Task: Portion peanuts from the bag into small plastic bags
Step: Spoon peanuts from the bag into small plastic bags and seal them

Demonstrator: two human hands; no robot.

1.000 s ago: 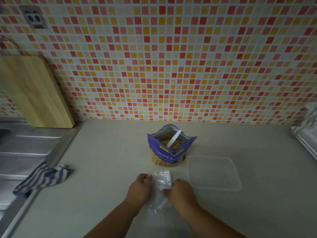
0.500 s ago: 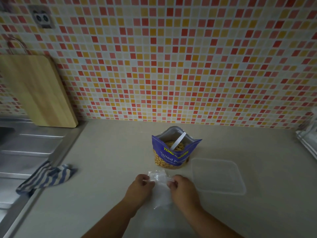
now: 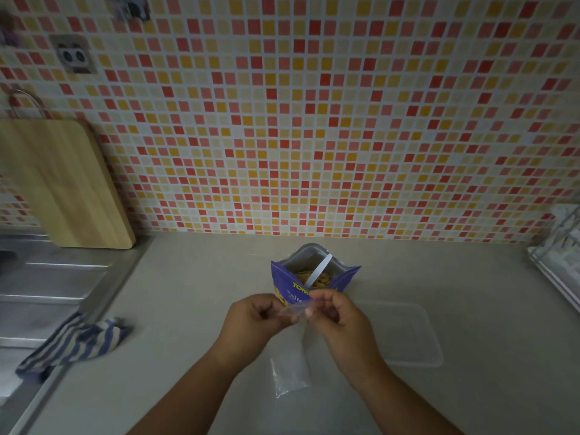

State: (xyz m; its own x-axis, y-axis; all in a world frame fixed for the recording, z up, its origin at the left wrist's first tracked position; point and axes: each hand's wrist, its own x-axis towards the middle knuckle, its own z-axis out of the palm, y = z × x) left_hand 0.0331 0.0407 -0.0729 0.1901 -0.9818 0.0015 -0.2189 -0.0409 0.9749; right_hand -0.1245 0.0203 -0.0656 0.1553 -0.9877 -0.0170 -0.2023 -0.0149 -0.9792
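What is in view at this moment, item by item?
peanut bag: one, purple-blue, open, standing on the counter near the tiled wall
handle: one, white, sticking out of the peanut bag
small plastic bag: one, clear, hanging from both hands
tray: one, clear, on the counter right of the hands
cloth: one, blue-and-white striped, at the sink's edge
cutting board: one, wooden, leaning on the tiled wall
sink: one, steel, far left
left hand: one, pinches the small plastic bag at its top
right hand: one, pinches the same top
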